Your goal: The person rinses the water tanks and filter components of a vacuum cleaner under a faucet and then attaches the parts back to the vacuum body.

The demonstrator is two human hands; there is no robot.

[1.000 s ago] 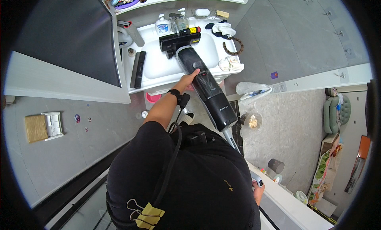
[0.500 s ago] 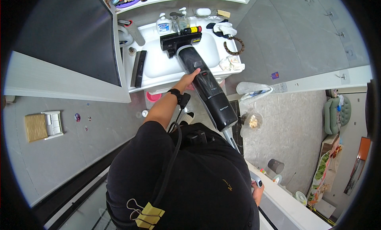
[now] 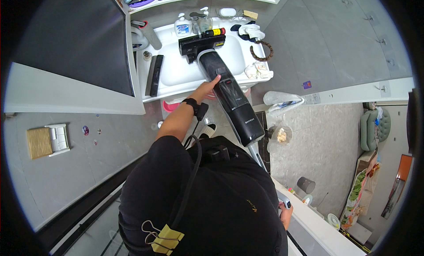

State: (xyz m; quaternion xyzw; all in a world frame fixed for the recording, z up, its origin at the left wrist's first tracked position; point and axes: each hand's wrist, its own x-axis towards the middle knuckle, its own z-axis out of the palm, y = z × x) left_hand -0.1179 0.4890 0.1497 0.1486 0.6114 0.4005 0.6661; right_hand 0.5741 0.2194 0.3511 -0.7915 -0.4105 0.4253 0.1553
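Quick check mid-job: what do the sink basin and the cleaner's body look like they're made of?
Sink basin: likely glazed ceramic, being white, smooth and glossy. Floor cleaner: looks like hard plastic, with a glossy black shell and a dark translucent tank near the left hand. Neither is certain from the look alone.

The left arm stretches forward, bare forearm extended, a dark band around the wrist. The left hand [image 3: 206,87] lies open, fingers straight and pointing forward. The right hand [image 3: 285,213] hangs low by the hip, fingers curled, mostly hidden.
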